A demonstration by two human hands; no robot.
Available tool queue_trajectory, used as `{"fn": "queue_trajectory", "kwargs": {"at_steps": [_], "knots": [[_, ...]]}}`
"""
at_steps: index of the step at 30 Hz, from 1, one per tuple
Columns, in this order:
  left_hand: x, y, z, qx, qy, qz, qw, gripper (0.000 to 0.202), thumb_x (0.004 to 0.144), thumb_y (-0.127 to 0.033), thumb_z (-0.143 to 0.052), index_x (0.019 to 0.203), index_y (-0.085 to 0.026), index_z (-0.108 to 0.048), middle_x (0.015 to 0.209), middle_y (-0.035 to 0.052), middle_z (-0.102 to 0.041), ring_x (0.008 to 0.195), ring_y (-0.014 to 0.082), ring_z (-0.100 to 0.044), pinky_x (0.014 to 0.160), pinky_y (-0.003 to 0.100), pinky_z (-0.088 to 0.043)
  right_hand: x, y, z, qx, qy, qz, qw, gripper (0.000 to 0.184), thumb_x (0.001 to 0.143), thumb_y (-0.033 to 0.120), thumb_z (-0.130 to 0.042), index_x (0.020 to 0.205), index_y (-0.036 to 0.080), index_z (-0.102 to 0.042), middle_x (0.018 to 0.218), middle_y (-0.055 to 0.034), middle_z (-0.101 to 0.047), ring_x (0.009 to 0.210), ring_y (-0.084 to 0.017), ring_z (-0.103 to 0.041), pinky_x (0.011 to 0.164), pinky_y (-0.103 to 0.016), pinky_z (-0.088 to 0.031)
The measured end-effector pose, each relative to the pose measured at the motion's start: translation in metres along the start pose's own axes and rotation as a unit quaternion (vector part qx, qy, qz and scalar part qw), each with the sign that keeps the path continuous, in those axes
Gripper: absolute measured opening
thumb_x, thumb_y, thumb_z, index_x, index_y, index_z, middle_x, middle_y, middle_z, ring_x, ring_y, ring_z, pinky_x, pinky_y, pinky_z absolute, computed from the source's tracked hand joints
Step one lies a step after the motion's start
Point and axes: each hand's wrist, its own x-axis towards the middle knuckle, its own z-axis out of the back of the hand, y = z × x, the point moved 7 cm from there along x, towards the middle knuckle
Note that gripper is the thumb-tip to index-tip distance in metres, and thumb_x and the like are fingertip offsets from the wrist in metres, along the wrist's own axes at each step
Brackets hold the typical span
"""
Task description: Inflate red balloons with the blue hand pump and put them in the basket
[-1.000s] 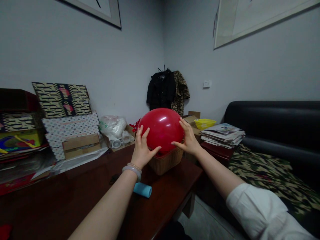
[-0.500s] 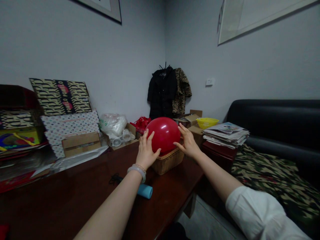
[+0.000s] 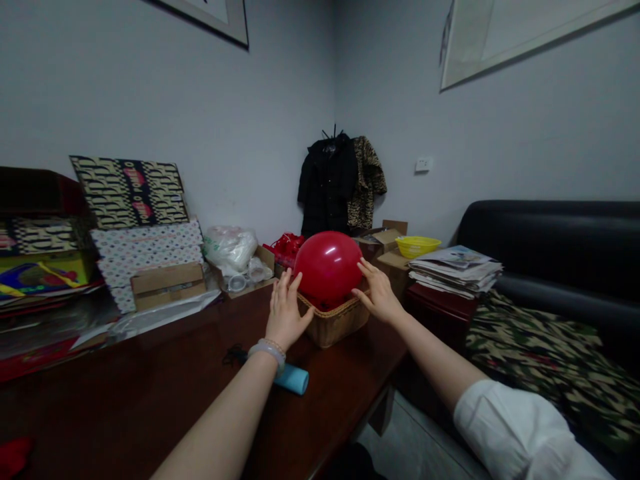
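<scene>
A shiny red balloon (image 3: 327, 268) rests in a woven wicker basket (image 3: 334, 324) near the far right corner of a dark wooden table (image 3: 150, 393). My left hand (image 3: 285, 312) is spread open just left of the balloon, beside the basket's rim and apart from the balloon. My right hand (image 3: 377, 293) is also open with fingers stretched, at the balloon's right side by the basket edge; its fingertips are near or barely touching the balloon. A pale bracelet circles my left wrist.
A light blue cylinder (image 3: 291, 379) lies on the table under my left wrist, next to a dark cord. Patterned boxes (image 3: 145, 257), a plastic bag and cardboard boxes line the wall. A stack of magazines (image 3: 454, 265), a yellow bowl (image 3: 417, 246) and a black sofa (image 3: 555, 247) stand right.
The balloon came down into the basket. Both hands then drew back from its sides and now hover open beside it.
</scene>
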Motion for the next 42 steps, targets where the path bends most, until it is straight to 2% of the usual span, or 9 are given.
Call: {"fn": "queue_trajectory", "kwargs": {"at_steps": [12, 22, 27, 34, 37, 42], "knots": [[-0.041, 0.016, 0.014, 0.021, 0.002, 0.032, 0.999, 0.082, 0.079, -0.025, -0.062, 0.147, -0.017, -0.018, 0.152, 0.0183, -0.026, 0.142, 0.0301, -0.020, 0.113, 0.056, -0.022, -0.021, 0.027, -0.013, 0.003, 0.030, 0.011, 0.999, 0.065, 0.093, 0.042, -0.050, 0.148, 0.022, -0.022, 0.152, -0.0152, -0.031, 0.139, -0.029, -0.030, 0.109, -0.055, -0.026], [-0.080, 0.018, 0.041, 0.036, 0.011, 0.060, 0.998, 0.080, 0.082, -0.025, -0.057, 0.149, -0.017, -0.014, 0.154, 0.0172, -0.025, 0.143, 0.0290, -0.018, 0.113, 0.055, -0.022, -0.040, 0.072, -0.016, 0.035, 0.069, 0.021, 0.997, 0.062, 0.094, 0.041, -0.048, 0.148, 0.021, -0.023, 0.152, -0.0152, -0.032, 0.140, -0.028, -0.029, 0.110, -0.056, -0.024], [-0.106, 0.018, 0.059, 0.045, 0.020, 0.073, 0.996, 0.080, 0.083, -0.025, -0.057, 0.149, -0.017, -0.013, 0.153, 0.0175, -0.026, 0.143, 0.0287, -0.018, 0.113, 0.055, -0.021, -0.062, 0.117, -0.026, 0.079, 0.111, 0.035, 0.990, 0.063, 0.093, 0.040, -0.051, 0.148, 0.023, -0.024, 0.153, -0.0145, -0.031, 0.140, -0.028, -0.029, 0.110, -0.055, -0.027], [-0.147, 0.032, 0.098, 0.081, 0.007, 0.107, 0.991, 0.080, 0.085, -0.027, -0.054, 0.150, -0.017, -0.010, 0.152, 0.0185, -0.029, 0.142, 0.0301, -0.022, 0.112, 0.056, -0.024, -0.091, 0.203, -0.049, 0.167, 0.200, 0.069, 0.963, 0.065, 0.091, 0.043, -0.054, 0.147, 0.023, -0.028, 0.154, -0.0136, -0.028, 0.139, -0.028, -0.031, 0.110, -0.051, -0.028], [-0.174, 0.039, 0.118, 0.097, 0.010, 0.127, 0.987, 0.081, 0.084, -0.028, -0.055, 0.151, -0.017, -0.009, 0.151, 0.0184, -0.031, 0.141, 0.0301, -0.022, 0.112, 0.056, -0.024, -0.100, 0.240, -0.061, 0.200, 0.238, 0.077, 0.947, 0.069, 0.088, 0.043, -0.058, 0.147, 0.024, -0.028, 0.154, -0.0126, -0.029, 0.138, -0.027, -0.032, 0.110, -0.049, -0.028], [-0.233, 0.050, 0.156, 0.135, 0.030, 0.164, 0.977, 0.080, 0.085, -0.026, -0.053, 0.151, -0.019, -0.009, 0.151, 0.0176, -0.031, 0.142, 0.0291, -0.022, 0.112, 0.055, -0.024, -0.118, 0.297, -0.083, 0.246, 0.302, 0.074, 0.918, 0.074, 0.084, 0.040, -0.064, 0.147, 0.022, -0.030, 0.153, -0.0122, -0.032, 0.138, -0.027, -0.032, 0.111, -0.045, -0.027]]}}
